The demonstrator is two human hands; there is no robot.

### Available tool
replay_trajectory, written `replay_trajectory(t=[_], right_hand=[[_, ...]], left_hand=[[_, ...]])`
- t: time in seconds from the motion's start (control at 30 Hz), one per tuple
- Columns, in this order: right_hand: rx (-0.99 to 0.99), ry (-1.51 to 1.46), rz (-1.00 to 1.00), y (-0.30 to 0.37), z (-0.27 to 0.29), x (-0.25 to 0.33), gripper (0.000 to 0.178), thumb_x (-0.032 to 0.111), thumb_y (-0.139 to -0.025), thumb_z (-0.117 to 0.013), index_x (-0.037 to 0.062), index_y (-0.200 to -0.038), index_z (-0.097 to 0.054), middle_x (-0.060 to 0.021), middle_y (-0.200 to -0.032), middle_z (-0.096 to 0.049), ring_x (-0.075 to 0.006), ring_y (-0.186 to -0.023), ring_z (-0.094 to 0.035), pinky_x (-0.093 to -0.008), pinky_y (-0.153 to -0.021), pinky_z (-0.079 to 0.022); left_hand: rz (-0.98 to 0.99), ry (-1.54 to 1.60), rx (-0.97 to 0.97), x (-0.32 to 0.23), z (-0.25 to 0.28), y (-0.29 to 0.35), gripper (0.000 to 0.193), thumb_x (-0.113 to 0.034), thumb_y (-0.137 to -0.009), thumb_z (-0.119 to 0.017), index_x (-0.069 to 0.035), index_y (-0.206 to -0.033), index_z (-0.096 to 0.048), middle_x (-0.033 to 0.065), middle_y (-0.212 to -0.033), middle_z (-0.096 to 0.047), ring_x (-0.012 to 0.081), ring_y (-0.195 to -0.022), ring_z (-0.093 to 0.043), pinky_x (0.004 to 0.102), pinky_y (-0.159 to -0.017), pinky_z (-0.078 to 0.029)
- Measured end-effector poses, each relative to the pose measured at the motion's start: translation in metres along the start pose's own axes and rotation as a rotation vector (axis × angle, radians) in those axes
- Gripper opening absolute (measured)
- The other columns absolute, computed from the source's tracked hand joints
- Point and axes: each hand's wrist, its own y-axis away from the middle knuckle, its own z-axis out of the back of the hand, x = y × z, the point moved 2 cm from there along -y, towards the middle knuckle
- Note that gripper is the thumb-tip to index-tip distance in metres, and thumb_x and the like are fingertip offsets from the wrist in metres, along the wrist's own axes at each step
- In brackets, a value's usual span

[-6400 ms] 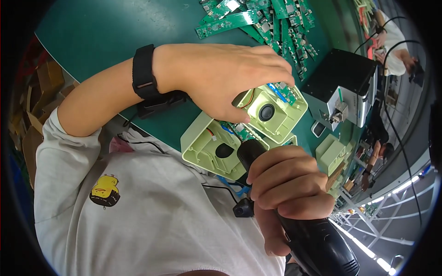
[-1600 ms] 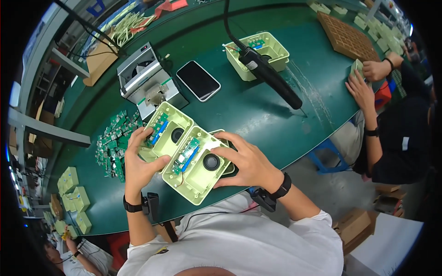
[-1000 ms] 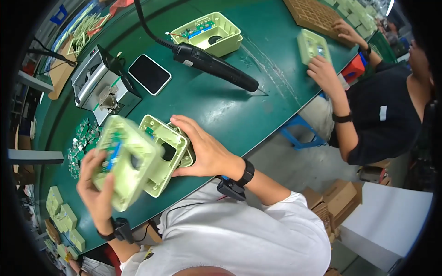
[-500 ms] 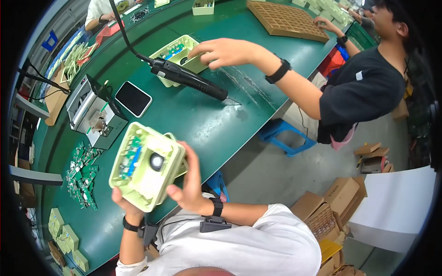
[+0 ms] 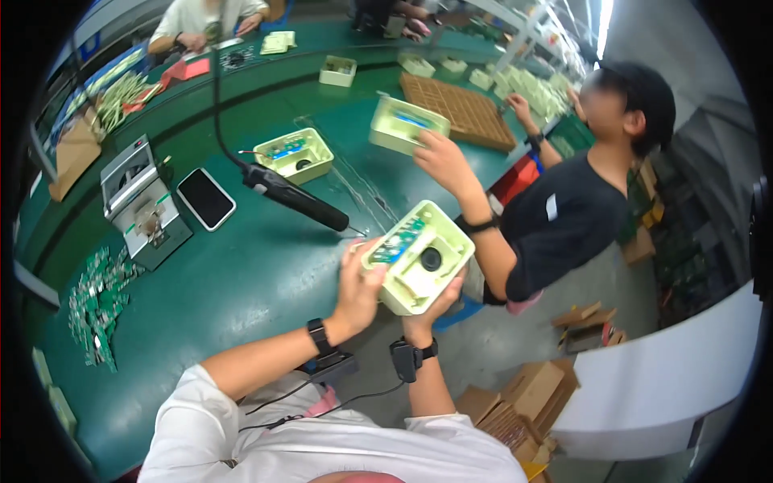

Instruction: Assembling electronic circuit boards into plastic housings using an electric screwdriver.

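Observation:
A pale green open plastic housing (image 5: 419, 291) is held between my two hands over the table's front edge. In it sit a green circuit board (image 5: 403, 240) along one wall and a black round part (image 5: 431, 258). My left hand (image 5: 358, 288) grips its left side, thumb at the rim. Under its lower right side, my right hand (image 5: 439, 312) is wrapped, partly hidden by the housing. Close to my left fingertips is the tip of a black electric screwdriver (image 5: 294, 197) hanging by its cable.
Another similar housing (image 5: 316, 171) rests behind the screwdriver. At right, a co-worker's hand (image 5: 447, 157) holds a further housing (image 5: 392, 138). On the green table (image 5: 266, 298) are a phone (image 5: 207, 198), a small grey machine (image 5: 153, 229), loose circuit boards (image 5: 98, 302) and a brown divided tray (image 5: 459, 113).
My hands have carried the housing rightward, toward the screwdriver tip, and turned it. The co-worker's hand now holds a housing farther back. The whole view has shifted.

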Motion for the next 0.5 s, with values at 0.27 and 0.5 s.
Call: replay_trajectory(t=[0.27, 0.5], right_hand=[[-0.023, -0.197, -0.271, -0.101, -0.018, -0.040, 0.080, 0.067, -0.107, -0.030, 0.0009, -0.149, -0.048, -0.0162, -0.146, -0.056, -0.0316, -0.127, -0.060, -0.0460, -0.106, -0.050], [0.049, -0.020, -0.095, -0.157, -0.091, -0.138, 0.065, 0.052, -0.107, -0.047, 0.0018, -0.148, -0.051, -0.0182, -0.145, -0.057, -0.0343, -0.129, -0.058, -0.0481, -0.108, -0.048]], left_hand=[[0.045, -0.203, -0.044, 0.038, -0.060, -0.098, 0.059, -0.042, -0.102, -0.063, 0.006, -0.138, -0.058, 0.0263, -0.146, -0.056, 0.0450, -0.140, -0.045, 0.0476, -0.121, -0.033], [-0.018, -0.183, -0.128, -0.033, -0.019, -0.122, 0.063, -0.035, -0.101, -0.065, 0.010, -0.141, -0.049, 0.0353, -0.136, -0.056, 0.0444, -0.138, -0.049, 0.0469, -0.116, -0.041]])
